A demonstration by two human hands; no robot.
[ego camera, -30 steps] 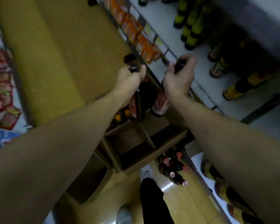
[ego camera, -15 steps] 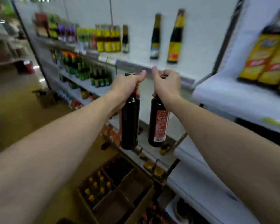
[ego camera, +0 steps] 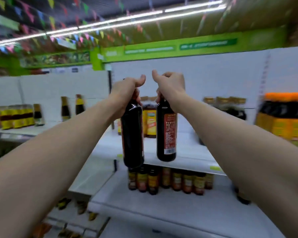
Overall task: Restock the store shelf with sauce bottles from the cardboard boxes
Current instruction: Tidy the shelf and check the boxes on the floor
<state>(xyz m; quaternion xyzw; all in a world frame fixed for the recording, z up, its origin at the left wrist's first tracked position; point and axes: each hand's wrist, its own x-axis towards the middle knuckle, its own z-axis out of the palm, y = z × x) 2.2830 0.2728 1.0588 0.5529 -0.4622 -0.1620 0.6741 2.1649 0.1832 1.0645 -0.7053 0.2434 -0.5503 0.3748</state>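
Note:
My left hand point(ego camera: 127, 91) grips the neck of a dark sauce bottle point(ego camera: 132, 136) that hangs upright in front of the white upper shelf point(ego camera: 193, 157). My right hand point(ego camera: 170, 85) holds a second dark sauce bottle point(ego camera: 166, 134) by its neck, red label with a barcode facing me. The two bottles hang side by side, a small gap between them, their bases just above the shelf's front edge. The cardboard boxes are out of view.
Yellow-labelled bottles point(ego camera: 149, 121) stand at the back of the upper shelf behind my hands. A row of small dark bottles point(ego camera: 169, 181) fills the shelf below. Large orange-capped jugs point(ego camera: 286, 117) stand at the right. More bottles point(ego camera: 17, 115) line the left bay.
Both hands have lifted the two bottles from the box on the floor up to the upper shelf's height. My view has swung upward from the floor to the shelves.

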